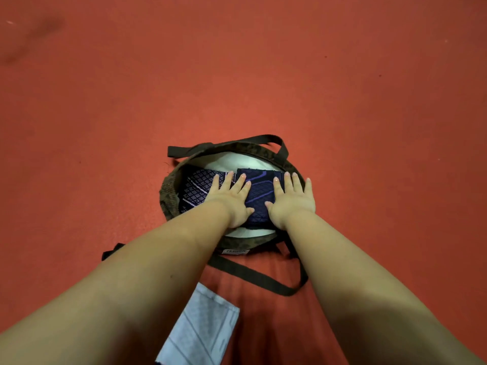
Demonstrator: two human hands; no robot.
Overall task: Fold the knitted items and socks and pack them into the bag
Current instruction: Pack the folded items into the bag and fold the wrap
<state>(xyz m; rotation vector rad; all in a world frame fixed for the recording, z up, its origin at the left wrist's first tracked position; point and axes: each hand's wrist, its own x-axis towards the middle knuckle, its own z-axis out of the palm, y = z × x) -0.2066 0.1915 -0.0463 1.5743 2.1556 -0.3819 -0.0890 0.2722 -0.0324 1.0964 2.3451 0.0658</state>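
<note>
the left hand (228, 197) lies flat with fingers spread, palm down on the dark knitted pieces (259, 198) inside the bag (168, 193); it holds nothing, only presses; under its fingers on the left sits a navy piece with a white diamond pattern (193, 191), and toward the middle a navy piece with purple lines, the two lying side by side over the bag's pale lining (232, 160); the right hand (291, 198) is likewise flat and spread, pressing the right part of the purple-lined piece, its little finger near the bag's right rim; the brown straps (263, 279) trail onto the red floor (342, 101) on the near and far sides; a pale folded cloth with thin stripes (203, 327) lies on the floor near the person, between the forearms, not yet packed; to do this step well, i judge the palms should push evenly downward so the folds stay square and low, leaving room above; then the pale cloth can go on top.
</note>
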